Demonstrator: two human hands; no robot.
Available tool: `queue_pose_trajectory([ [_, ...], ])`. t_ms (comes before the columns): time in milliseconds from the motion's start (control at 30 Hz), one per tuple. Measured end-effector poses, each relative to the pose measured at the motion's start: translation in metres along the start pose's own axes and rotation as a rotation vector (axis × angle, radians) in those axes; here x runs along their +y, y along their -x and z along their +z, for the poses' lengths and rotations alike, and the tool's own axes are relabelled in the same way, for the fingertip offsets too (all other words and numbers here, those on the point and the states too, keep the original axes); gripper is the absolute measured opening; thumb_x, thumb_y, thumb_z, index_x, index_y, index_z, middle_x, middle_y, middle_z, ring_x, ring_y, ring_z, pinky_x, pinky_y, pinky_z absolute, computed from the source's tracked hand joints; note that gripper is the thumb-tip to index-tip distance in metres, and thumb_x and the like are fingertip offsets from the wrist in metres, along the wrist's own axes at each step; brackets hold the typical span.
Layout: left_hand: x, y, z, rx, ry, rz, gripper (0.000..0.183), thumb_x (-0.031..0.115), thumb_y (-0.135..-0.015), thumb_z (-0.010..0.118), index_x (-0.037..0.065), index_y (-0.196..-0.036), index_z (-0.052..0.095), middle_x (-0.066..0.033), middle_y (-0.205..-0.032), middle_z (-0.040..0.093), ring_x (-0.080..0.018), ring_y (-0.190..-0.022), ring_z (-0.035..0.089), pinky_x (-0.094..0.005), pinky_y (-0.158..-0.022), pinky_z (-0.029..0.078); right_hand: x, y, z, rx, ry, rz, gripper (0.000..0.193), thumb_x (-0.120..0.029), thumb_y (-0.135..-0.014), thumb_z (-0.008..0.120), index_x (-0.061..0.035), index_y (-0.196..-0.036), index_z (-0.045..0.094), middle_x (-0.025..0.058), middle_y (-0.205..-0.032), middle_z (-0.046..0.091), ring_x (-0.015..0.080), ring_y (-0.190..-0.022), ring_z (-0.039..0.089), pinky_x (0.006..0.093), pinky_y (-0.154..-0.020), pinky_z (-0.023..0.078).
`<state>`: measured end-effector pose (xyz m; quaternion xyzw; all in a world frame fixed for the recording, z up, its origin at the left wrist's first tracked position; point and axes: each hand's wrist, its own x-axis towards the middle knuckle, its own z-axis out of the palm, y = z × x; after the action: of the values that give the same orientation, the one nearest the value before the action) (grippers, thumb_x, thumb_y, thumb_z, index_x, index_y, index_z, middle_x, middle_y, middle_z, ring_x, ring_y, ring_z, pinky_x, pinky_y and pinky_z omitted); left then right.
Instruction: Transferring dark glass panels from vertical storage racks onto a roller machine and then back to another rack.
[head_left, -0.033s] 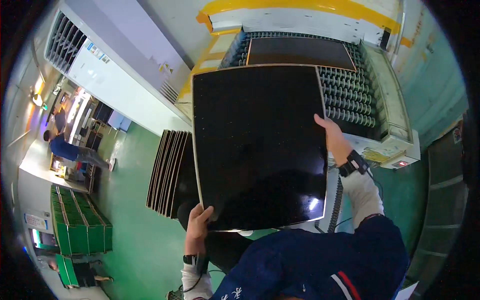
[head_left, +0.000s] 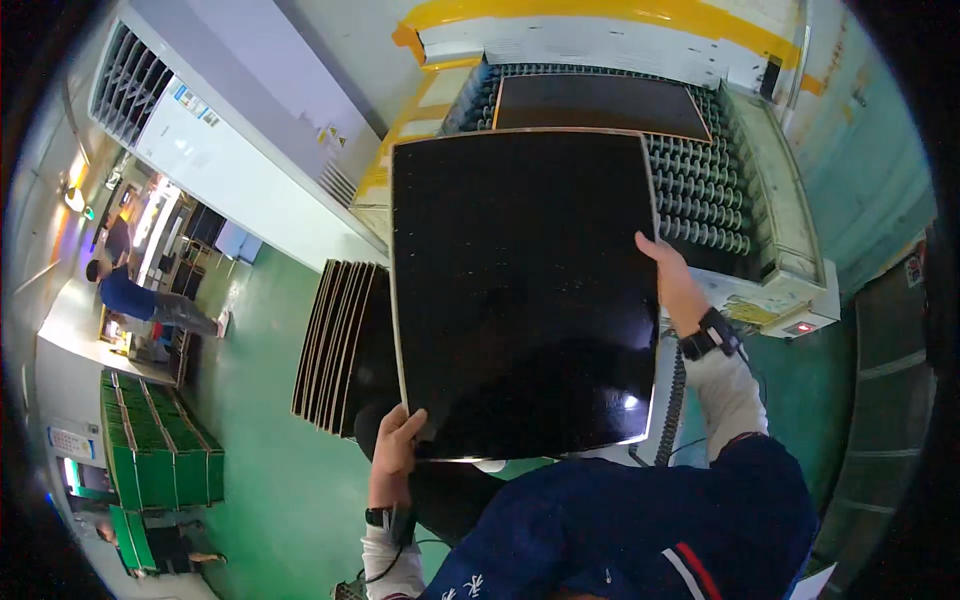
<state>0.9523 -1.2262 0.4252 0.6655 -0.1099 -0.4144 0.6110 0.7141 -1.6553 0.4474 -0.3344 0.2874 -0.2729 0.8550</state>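
A large glossy black panel (head_left: 525, 290) with pale edges is held up in front of me, tilted and catching a bright reflection near its lower right corner. My left hand (head_left: 396, 445) pinches its lower left edge, thumb on the dark face. Higher up on the opposite edge, my right hand (head_left: 676, 280) grips the panel with the thumb at its rim; most of its fingers are hidden behind. Beyond it, another dark panel (head_left: 600, 105) lies flat on the roller conveyor (head_left: 700, 190), partly covered by the held one.
Several dark panels (head_left: 335, 345) stand in a row at my left. A white cabinet (head_left: 250, 165) rises behind them. Green stacks (head_left: 165, 460) stand farther left on the green floor. One person (head_left: 150, 300) stands at far left; another (head_left: 175, 548) is below.
The black panel has shifted slightly to the right, and my right hand has moved with it. My left hand keeps its hold with almost no movement.
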Motion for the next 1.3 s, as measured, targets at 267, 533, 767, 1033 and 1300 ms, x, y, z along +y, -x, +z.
queue_pose_trajectory([
  [267,0.004,-0.021,-0.004,0.046,0.205,0.079,0.035,0.021,-0.098,0.053,-0.002,-0.124,0.054,-0.0140,-0.110,0.066,-0.0235,-0.096,0.065,-0.0342,-0.085,0.051,0.000,0.051,-0.040,0.247,-0.306,-0.153,0.042,-0.029,-0.089,0.065,-0.0024,-0.120,0.058,0.0130,-0.117,0.063,0.0289,-0.104,0.061,0.0441,-0.092,0.049],
  [533,-0.028,-0.027,-0.032,0.149,0.303,0.053,0.034,0.023,-0.098,0.053,-0.002,-0.121,0.056,-0.0148,-0.110,0.066,-0.0238,-0.095,0.065,-0.0355,-0.085,0.051,0.016,0.062,-0.055,0.350,-0.330,-0.238,0.032,-0.026,-0.090,0.065,-0.0041,-0.113,0.061,0.0100,-0.113,0.064,0.0264,-0.099,0.062,0.0395,-0.085,0.051],
  [767,-0.042,-0.033,-0.021,0.058,0.305,0.003,0.033,0.022,-0.097,0.054,-0.003,-0.119,0.057,-0.0155,-0.109,0.066,-0.0246,-0.096,0.065,-0.0346,-0.085,0.051,0.037,0.059,-0.050,0.354,-0.169,-0.183,0.017,-0.022,-0.089,0.066,-0.0090,-0.101,0.063,0.0041,-0.098,0.067,0.0201,-0.085,0.063,0.0335,-0.069,0.049],
  [1033,-0.052,-0.039,-0.012,0.002,0.308,-0.061,0.032,0.020,-0.097,0.055,-0.003,-0.118,0.057,-0.0145,-0.106,0.067,-0.0240,-0.096,0.066,-0.0330,-0.085,0.052,0.055,0.047,-0.049,0.263,-0.246,-0.174,0.021,-0.024,-0.091,0.064,-0.0079,-0.104,0.062,0.0052,-0.101,0.066,0.0205,-0.089,0.062,0.0383,-0.081,0.049],
  [1300,-0.064,-0.043,-0.001,-0.043,0.175,-0.166,0.031,0.022,-0.097,0.056,-0.002,-0.116,0.058,-0.0127,-0.103,0.067,-0.0210,-0.094,0.065,-0.0307,-0.083,0.052,0.059,0.025,-0.047,0.270,-0.241,-0.068,0.027,-0.031,-0.093,0.062,-0.0054,-0.102,0.060,0.0081,-0.098,0.066,0.0215,-0.089,0.060,0.0360,-0.078,0.050],
])
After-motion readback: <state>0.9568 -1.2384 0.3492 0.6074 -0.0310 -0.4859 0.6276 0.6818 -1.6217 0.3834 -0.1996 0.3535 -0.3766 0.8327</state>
